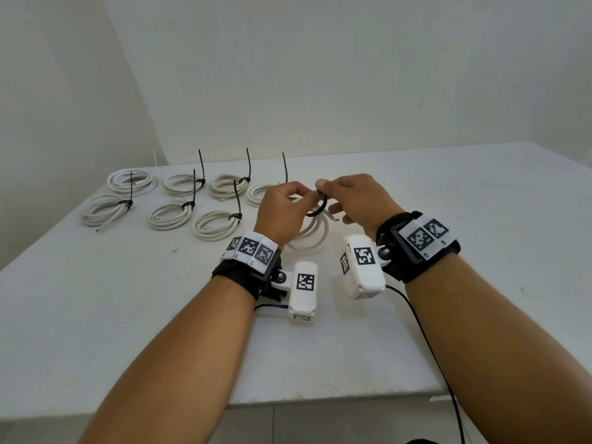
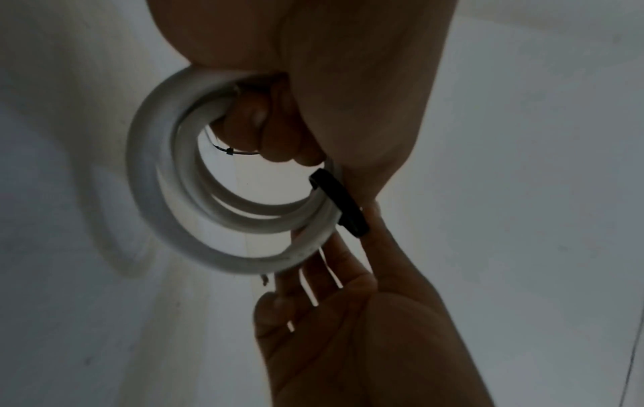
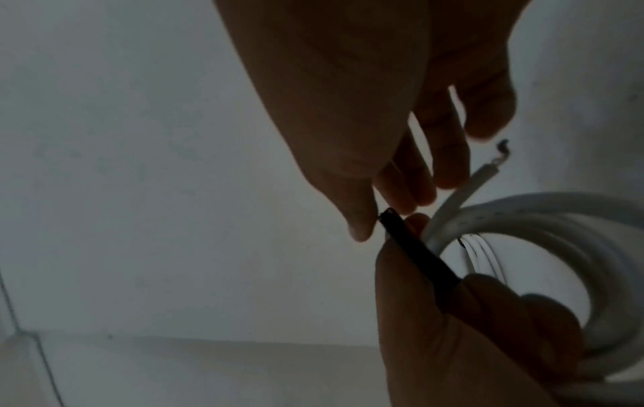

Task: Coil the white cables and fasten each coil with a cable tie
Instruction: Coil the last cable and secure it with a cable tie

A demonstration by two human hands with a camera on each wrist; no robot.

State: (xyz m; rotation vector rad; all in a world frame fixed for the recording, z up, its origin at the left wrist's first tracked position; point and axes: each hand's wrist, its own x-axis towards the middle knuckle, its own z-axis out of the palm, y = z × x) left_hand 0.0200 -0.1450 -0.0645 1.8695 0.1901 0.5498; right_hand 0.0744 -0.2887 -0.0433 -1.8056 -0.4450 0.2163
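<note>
A loose white cable coil (image 1: 308,236) hangs from my left hand (image 1: 304,195) just above the table; the left wrist view shows the coil (image 2: 156,192) round that hand's curled fingers. A black cable tie (image 1: 320,208) loops round the coil's upper side. My left hand also pinches one part of the tie (image 3: 418,253). My right hand (image 1: 323,187) pinches the tie's other end between thumb and forefinger, its other fingers spread. The coil's bare end (image 3: 487,170) pokes out near the right fingers.
Several tied white coils (image 1: 169,214) with upright black tie tails lie in two rows at the back left of the white table (image 1: 160,299). A black camera lead (image 1: 426,347) trails from my right wrist over the front edge. Walls stand close behind.
</note>
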